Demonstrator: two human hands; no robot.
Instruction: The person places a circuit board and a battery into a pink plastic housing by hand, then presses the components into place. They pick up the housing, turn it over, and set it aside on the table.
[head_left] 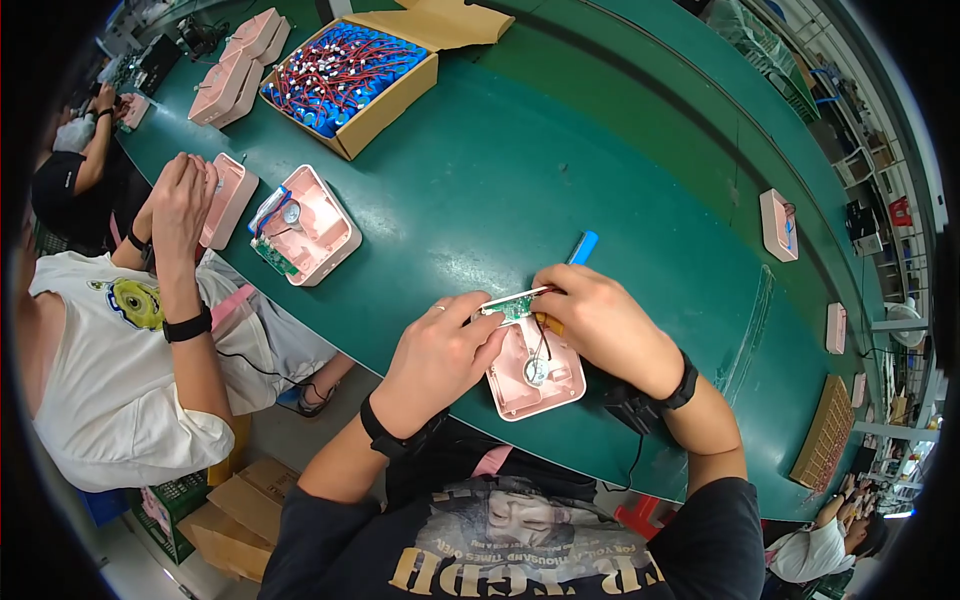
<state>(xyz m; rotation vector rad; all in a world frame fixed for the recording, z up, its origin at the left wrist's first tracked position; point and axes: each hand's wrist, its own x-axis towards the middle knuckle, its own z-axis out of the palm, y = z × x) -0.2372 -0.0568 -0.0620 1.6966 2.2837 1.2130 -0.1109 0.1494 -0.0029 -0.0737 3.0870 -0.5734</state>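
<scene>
The left hand [450,345] is clamped on the left end of a green board [515,309], thumb and fingers together. The right hand [598,315] has its fingers bent in at the board's other end; whether they grip the board or the dark wires [547,347] there, I cannot tell. The board is between both hands, tilted over the far end of a pink case [510,398]. This case lies on the worktop [470,200], nearer the body than the fingers, with a round metal disc [537,372] inside. A blue cylinder [583,247] lies just beyond the right hand; a black device [628,408] sits beside the right wrist. Farther out, beyond the left hand to the left, is a second case [345,238] with a board and wires. Past it, a co-worker's hands [185,195] are raised near another case [235,205]. Farthest beyond the left hand stands a carton [395,105] of blue cells [345,70].
</scene>
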